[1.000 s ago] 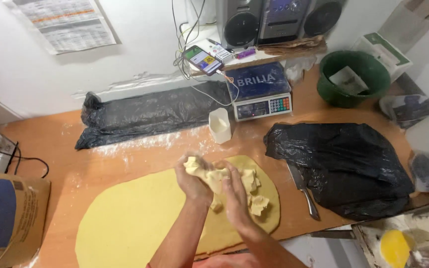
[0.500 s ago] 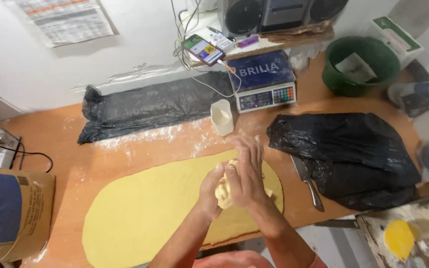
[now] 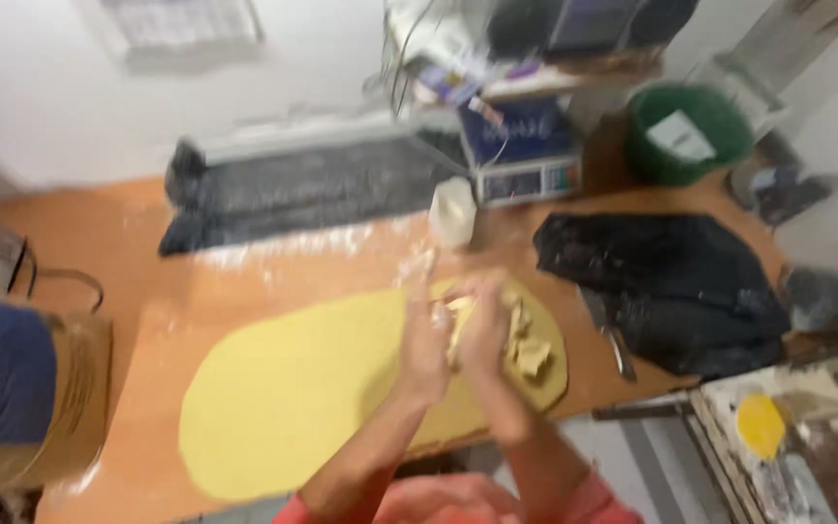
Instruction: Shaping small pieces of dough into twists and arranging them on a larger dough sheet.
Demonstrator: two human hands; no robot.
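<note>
Since half a second ago, both hands are staying pressed together over the right end of the dough while the head camera is swinging, smearing the whole view and sliding the scene leftward in frame. Seen from the head camera, the left hand (image 3: 426,335) and the right hand (image 3: 482,330) are meeting palm to palm above the wooden table (image 3: 89,243), squeezing a pale lump of butter (image 3: 458,320) between them; the fingers are lying fairly straight and closing on the lump, though blur is hiding exactly how each fingertip is sitting. Below and to the left, a long oval sheet of yellow dough (image 3: 293,398) is lying flat on the table, reaching from the near left toward the hands. Several torn butter chunks (image 3: 531,354) are resting on the dough's right end, just beside the right hand. Farther back, a small white cup (image 3: 453,212) is standing near a digital scale (image 3: 521,165), with a green bucket (image 3: 691,131) to the right of it. A black plastic bag (image 3: 671,281) is lying crumpled on the right, a knife (image 3: 613,340) beside its near left edge, and another dark bag (image 3: 303,189) is stretching along the far wall. A brown paper sack (image 3: 21,388) is standing at the left edge.
</note>
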